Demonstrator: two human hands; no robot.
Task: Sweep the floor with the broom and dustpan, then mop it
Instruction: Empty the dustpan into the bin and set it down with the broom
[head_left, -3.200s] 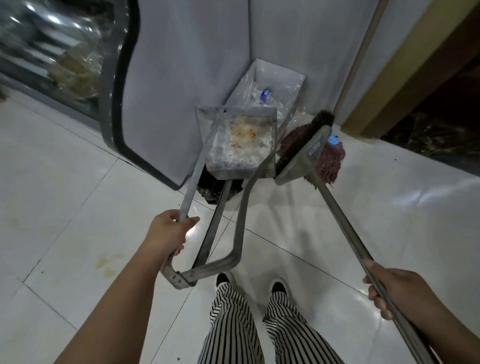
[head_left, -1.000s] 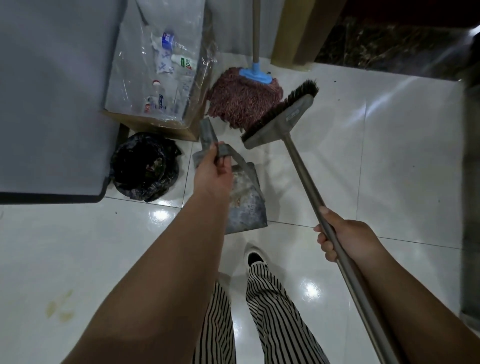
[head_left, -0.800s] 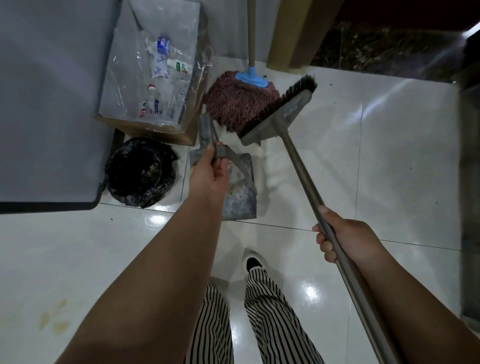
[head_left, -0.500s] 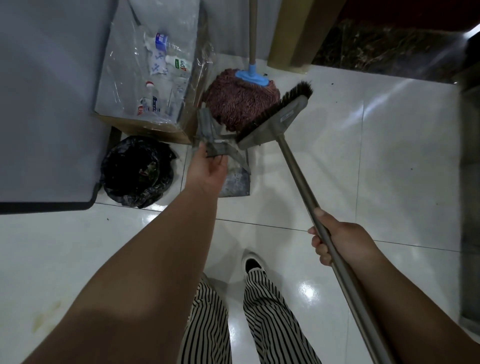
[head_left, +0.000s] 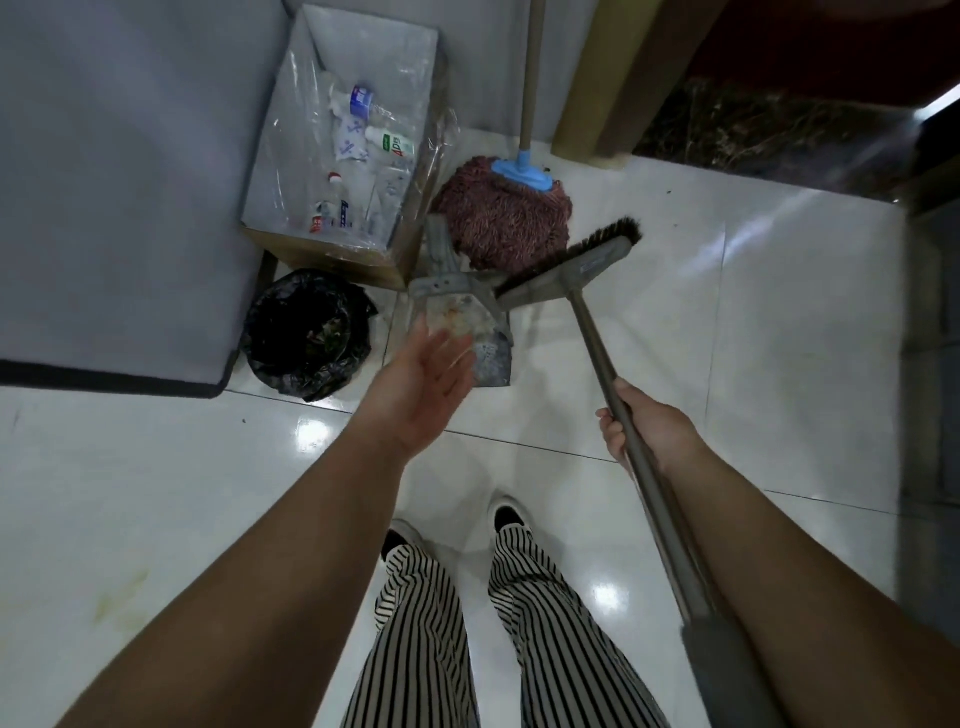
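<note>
A person stands on a glossy white tiled floor (head_left: 779, 322), holding a broom in one hand with the other hand free.

A large grey panel (head_left: 130, 182) fills the upper left; against it sits a cardboard box (head_left: 332, 254) lined with clear plastic and holding bottles, with a black rubbish bag (head_left: 306, 332) on the floor just beside it. A reddish mop (head_left: 506, 218) with a blue head clip stands near the box. The broom (head_left: 587, 270) slants up from the lower right, its dark bristles raised near the mop. The right hand (head_left: 649, 434) is wrapped around the broom's grey handle. The metal dustpan (head_left: 467, 322) stands on the floor between the box and the broom head. The left hand (head_left: 428, 384) is released, palm up, fingers loosely spread just in front of the dustpan. Striped trousers (head_left: 493, 623) show below.
</note>
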